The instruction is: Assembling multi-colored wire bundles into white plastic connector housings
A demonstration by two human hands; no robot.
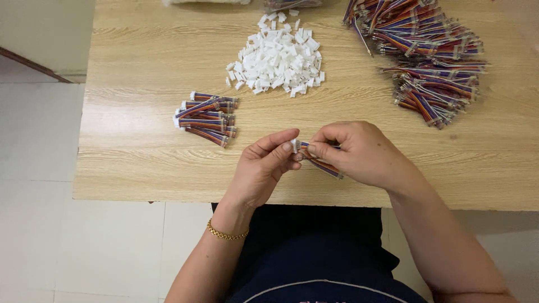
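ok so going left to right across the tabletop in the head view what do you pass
small bundle of finished multicoloured wire harnesses → left hand pinching a small white connector → right hand holding the striped wire set → big heap of loose wire sets. The pile of white connectors lies farther back, above the left hand.

Connector pile point(278, 55) between wire bundles point(206, 118), wire heap point(429, 53).

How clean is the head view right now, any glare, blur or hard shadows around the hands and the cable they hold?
Head view: even, soft light, no glare on the wooden table; only faint shadows under the left hand and right hand; the multicoloured ribbon cable is slightly soft, its white connector tiny.
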